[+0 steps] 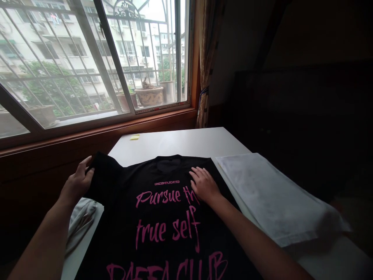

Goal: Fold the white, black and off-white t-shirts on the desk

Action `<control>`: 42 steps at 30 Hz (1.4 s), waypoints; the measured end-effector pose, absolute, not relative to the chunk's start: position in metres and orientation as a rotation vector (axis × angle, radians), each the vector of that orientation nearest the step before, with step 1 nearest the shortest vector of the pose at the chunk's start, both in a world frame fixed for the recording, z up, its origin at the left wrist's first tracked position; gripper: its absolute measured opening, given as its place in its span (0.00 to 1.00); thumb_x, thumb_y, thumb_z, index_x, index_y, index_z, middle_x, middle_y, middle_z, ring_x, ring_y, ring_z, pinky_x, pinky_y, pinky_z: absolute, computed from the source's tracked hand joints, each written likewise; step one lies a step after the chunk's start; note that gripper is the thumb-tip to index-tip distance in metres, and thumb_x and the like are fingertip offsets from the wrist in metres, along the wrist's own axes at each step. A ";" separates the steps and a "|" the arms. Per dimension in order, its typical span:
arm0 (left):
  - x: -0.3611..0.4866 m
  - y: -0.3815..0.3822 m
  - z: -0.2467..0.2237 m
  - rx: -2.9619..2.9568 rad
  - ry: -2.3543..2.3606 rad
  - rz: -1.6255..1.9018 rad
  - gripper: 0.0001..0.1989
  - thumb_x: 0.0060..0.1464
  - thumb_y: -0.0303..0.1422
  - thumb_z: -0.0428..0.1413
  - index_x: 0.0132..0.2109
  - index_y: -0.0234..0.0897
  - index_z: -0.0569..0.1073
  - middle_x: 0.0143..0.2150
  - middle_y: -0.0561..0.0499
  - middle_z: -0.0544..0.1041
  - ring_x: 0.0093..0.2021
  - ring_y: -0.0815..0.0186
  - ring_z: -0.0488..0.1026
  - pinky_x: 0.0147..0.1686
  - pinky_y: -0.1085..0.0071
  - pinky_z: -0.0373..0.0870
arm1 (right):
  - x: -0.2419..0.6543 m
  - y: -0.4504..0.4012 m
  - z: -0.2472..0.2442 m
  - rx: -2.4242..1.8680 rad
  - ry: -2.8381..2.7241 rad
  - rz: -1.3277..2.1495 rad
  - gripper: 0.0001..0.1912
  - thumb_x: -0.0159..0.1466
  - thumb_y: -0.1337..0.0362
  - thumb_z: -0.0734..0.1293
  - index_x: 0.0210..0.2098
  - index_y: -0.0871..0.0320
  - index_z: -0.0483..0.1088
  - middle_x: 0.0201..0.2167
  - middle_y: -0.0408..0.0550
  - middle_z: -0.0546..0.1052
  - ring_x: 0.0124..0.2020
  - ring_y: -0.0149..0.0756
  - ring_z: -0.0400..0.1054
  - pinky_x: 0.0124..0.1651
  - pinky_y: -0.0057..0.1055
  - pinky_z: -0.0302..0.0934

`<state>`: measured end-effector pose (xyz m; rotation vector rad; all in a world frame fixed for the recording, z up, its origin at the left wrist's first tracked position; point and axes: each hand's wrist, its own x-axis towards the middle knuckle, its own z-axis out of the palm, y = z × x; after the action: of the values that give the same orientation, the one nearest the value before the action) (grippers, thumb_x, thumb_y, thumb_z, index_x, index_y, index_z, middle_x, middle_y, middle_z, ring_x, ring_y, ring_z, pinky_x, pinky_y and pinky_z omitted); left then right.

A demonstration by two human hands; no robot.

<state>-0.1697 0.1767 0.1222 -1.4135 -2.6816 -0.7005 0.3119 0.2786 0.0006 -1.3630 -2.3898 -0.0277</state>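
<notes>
A black T-shirt with pink lettering lies spread face up, its neckline toward the window. At the left, my left hand grips the end of the sleeve, which is lifted off the table edge. My right hand rests flat on the chest near the right shoulder, fingers extended, covering part of the print. The lower part of the shirt runs out of view at the bottom.
The shirt lies on a white table. Folded white cloth lies at the right, and a crumpled light cloth at the left. A yellow sticky note is near the far edge. Beyond stand a window and a tied curtain.
</notes>
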 end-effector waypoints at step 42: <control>-0.246 0.180 0.058 -1.238 -2.889 -1.658 0.44 0.56 0.36 0.66 0.74 0.40 0.57 0.53 0.36 0.81 0.44 0.55 0.83 0.47 0.60 0.79 | -0.005 0.318 -0.015 -0.814 -2.793 0.434 0.34 0.74 0.48 0.55 0.73 0.57 0.56 0.76 0.51 0.52 0.77 0.49 0.42 0.75 0.56 0.37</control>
<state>-0.2463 0.1800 0.0575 -1.2382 -2.8886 -1.6583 -0.0050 0.3176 -0.0147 -0.8143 -2.7926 0.4345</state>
